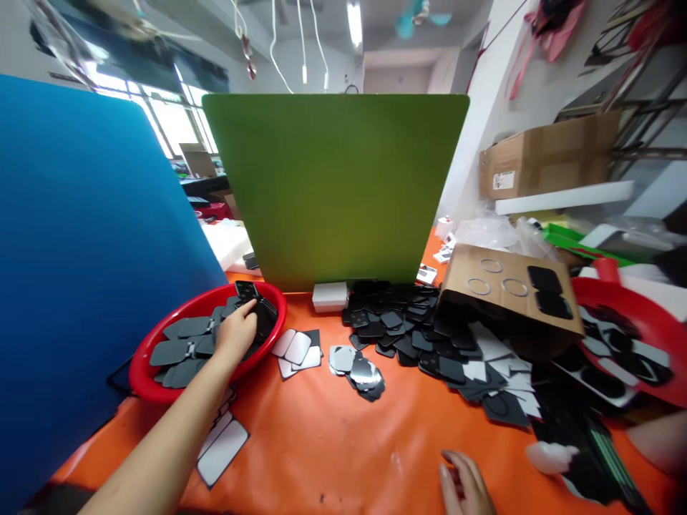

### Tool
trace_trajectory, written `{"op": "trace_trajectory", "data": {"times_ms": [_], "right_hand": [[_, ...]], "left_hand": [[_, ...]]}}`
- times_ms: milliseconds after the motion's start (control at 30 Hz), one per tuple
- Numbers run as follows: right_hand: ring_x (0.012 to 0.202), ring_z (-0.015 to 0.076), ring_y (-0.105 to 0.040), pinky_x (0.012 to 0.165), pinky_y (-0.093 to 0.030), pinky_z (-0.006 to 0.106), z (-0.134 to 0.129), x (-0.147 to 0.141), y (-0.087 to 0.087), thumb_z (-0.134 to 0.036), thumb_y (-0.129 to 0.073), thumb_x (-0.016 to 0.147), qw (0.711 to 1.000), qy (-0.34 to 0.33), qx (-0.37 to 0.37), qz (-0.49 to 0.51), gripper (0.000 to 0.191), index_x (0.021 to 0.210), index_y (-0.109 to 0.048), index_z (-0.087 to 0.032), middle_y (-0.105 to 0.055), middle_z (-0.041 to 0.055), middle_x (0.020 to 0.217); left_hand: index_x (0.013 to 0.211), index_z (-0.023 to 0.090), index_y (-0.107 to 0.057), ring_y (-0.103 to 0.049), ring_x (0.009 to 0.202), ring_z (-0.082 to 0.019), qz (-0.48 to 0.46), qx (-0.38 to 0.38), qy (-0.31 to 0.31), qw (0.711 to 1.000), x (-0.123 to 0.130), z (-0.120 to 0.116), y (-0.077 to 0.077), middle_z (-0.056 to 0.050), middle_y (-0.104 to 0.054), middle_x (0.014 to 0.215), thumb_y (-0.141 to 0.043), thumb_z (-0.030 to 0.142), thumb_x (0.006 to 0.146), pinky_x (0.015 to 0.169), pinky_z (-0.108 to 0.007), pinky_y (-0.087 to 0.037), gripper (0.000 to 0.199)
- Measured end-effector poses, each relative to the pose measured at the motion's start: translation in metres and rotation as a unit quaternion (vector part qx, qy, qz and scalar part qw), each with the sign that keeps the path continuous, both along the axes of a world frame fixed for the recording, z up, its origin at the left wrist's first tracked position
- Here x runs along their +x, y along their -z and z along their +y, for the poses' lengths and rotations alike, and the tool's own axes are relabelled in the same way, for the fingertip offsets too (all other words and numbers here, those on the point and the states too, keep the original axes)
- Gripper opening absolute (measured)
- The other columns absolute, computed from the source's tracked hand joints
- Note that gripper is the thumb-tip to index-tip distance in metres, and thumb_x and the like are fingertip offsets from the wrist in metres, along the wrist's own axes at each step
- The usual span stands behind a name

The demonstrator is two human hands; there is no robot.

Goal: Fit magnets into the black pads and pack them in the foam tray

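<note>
Desk (343, 443): orange cover. Green board (343, 193): upright, far side. Red basin (140, 372): left. Left hand (236, 332): over basin, fingers extended; grip cannot be determined. Right hand (466, 485): near side, fingers bent, grip likewise undetermined. Grey pads (170, 352): inside basin. Black piece (245, 289): in basin, just beside left fingertips.

The left-hand basin (140, 365) looks like smooth, glossy red plastic, and the flat grey pieces (174, 352) lying in it look matt. Orange sheeting (333, 450) shines with slight ripples, under a round piece (365, 372) with a mirror-bright face. The open box (456, 268) is dull brown cardboard; the green board (338, 186) looks smooth and satiny.
</note>
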State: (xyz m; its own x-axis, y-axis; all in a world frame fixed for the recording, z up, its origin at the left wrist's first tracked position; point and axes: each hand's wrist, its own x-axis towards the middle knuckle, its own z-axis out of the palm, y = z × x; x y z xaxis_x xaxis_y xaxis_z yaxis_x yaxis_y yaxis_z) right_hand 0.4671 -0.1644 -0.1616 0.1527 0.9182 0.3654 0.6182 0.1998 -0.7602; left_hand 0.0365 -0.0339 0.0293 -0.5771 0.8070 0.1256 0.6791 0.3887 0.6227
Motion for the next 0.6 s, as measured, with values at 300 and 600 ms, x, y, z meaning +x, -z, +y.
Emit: {"op": "trace_trajectory", "data": {"times_ms": [300, 600], "right_hand": [[0.086, 0.0219, -0.059, 0.072, -0.051, 0.032, -0.007, -0.004, -0.013, -0.038, -0.040, 0.084, 0.994, -0.011, -0.021, -0.106, 0.029, 0.093, -0.057, -0.016, -0.060, 0.0114, 0.092], [0.076, 0.0222, -0.062, 0.062, -0.053, 0.028, 0.000, 0.010, 0.009, -0.046, -0.046, 0.079, 0.996, -0.045, -0.001, -0.071, 0.036, 0.088, -0.060, -0.014, -0.063, 0.0124, 0.085]], "left_hand": [[0.111, 0.019, -0.052, -0.056, 0.101, -0.021, -0.307, -0.069, 0.200, 0.928, 0.124, -0.114, 0.134, -0.007, -0.058, 0.115, -0.042, 0.030, 0.067, 0.080, -0.030, -0.049, 0.046], [0.110, 0.026, -0.053, -0.045, 0.113, -0.023, 0.037, -0.042, 0.188, 0.981, 0.083, -0.117, 0.100, -0.007, -0.051, 0.119, -0.046, 0.035, 0.073, 0.094, -0.034, -0.037, 0.039]]}}
